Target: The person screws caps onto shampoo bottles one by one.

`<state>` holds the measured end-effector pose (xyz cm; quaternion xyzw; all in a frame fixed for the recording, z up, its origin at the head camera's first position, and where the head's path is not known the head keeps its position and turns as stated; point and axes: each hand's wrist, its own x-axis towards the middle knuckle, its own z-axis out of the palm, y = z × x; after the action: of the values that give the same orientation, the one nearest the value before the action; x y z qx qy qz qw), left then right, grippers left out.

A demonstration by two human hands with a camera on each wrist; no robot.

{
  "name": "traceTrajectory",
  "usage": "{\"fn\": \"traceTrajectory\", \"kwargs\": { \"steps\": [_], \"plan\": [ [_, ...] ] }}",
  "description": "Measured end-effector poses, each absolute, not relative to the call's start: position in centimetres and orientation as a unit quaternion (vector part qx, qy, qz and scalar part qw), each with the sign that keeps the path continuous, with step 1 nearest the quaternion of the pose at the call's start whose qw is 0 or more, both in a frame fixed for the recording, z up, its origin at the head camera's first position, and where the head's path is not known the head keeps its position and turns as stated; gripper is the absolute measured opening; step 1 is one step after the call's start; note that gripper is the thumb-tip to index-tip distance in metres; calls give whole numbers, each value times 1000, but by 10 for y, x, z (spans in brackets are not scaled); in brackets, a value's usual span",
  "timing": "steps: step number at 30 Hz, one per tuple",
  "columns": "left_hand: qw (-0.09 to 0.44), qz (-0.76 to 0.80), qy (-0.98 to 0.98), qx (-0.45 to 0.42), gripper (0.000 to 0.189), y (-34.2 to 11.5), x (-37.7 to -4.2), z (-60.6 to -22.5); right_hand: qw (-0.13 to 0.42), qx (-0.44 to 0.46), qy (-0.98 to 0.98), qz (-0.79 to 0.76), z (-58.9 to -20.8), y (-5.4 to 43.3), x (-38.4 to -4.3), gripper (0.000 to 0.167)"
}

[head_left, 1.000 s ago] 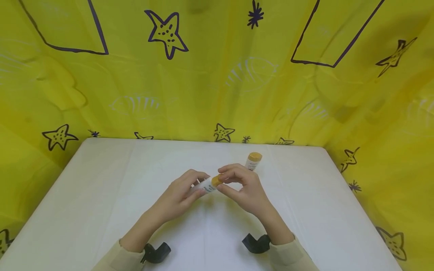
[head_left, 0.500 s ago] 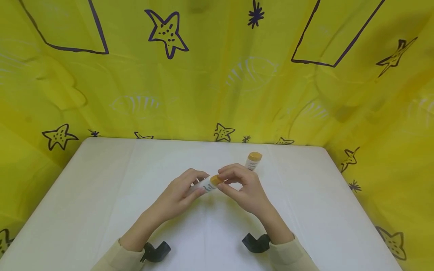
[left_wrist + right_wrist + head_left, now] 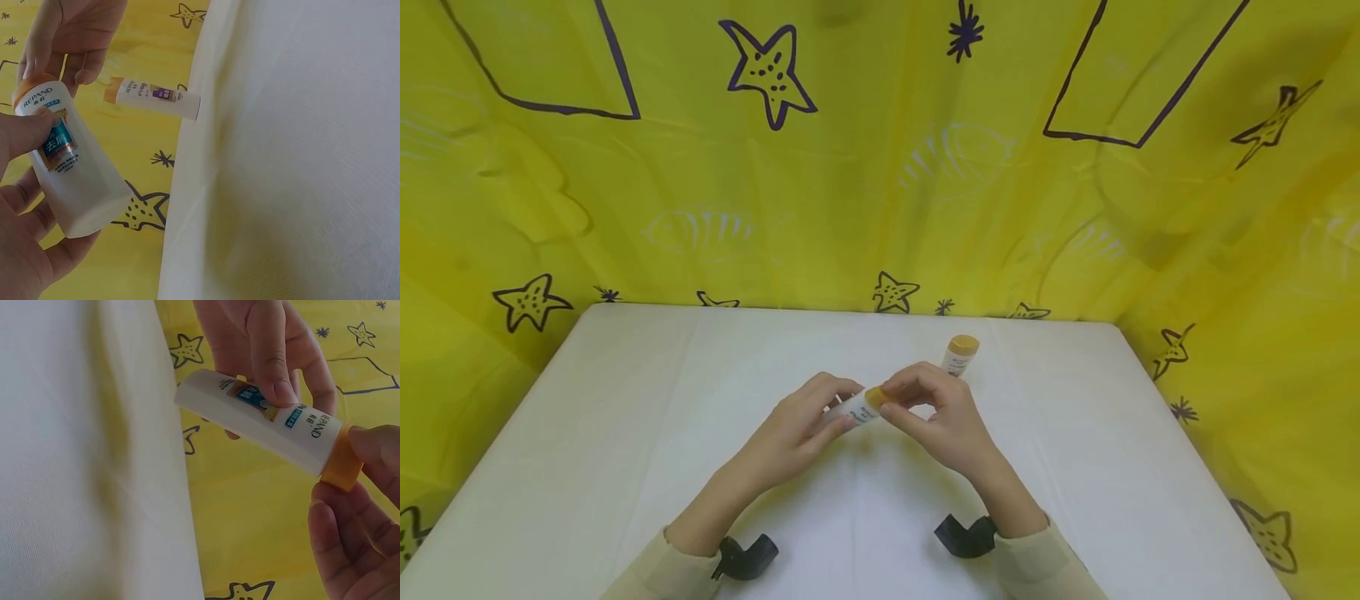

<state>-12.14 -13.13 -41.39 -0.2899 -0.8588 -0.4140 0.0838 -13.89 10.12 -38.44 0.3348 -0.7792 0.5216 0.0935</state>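
A white shampoo bottle (image 3: 87,181) with a teal label is tilted in the air over the table. My left hand (image 3: 793,425) grips its body, thumb across the label in the left wrist view. At the other end, my right hand (image 3: 943,417) pinches the orange cap (image 3: 342,457) between thumb and fingers. The cap sits on the bottle's neck end. Behind my right hand stands a second white bottle (image 3: 959,360) with an orange cap and a purple label, upright on the table; its lower part is partly hidden by that hand in the head view.
A white-covered table (image 3: 625,467) spreads under both hands. Yellow curtain (image 3: 850,183) with starfish and fish drawings hangs behind it and along the sides. Black curved wrist mounts (image 3: 748,557) stick out from both sleeves.
Both hands stay in nearly the same place. The right fingers have shifted slightly on the cap, and the bottle's printed label has turned a little.
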Motion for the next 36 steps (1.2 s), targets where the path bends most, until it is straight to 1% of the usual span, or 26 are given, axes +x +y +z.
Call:
{"fn": "traceTrajectory", "kwargs": {
  "steps": [5,14,19,22,26,30,33,36],
  "plan": [
    [87,-410,-859,-293,34,-132,-122,-414,99,334,-781,519,-374,98,-133,21],
    [101,-402,-858,-302,33,-131,-123,-417,86,315,-786,525,-399,105,-145,23],
    [122,-384,-861,-311,33,-130,-123,-419,84,305,-786,531,-401,105,-146,21],
    [125,-378,-862,-312,33,-130,-124,-420,79,297,-788,534,-401,105,-145,22],
    [99,-406,-855,-306,33,-132,-124,-418,75,308,-785,533,-401,106,-146,29],
    [67,-449,-837,-304,32,-136,-127,-419,75,366,-767,522,-401,109,-148,39],
    [47,-470,-826,-308,32,-138,-129,-420,78,400,-758,509,-400,110,-149,38],
    [25,-482,-819,-310,32,-140,-130,-419,83,410,-761,496,-400,110,-149,34]
  ]
}}
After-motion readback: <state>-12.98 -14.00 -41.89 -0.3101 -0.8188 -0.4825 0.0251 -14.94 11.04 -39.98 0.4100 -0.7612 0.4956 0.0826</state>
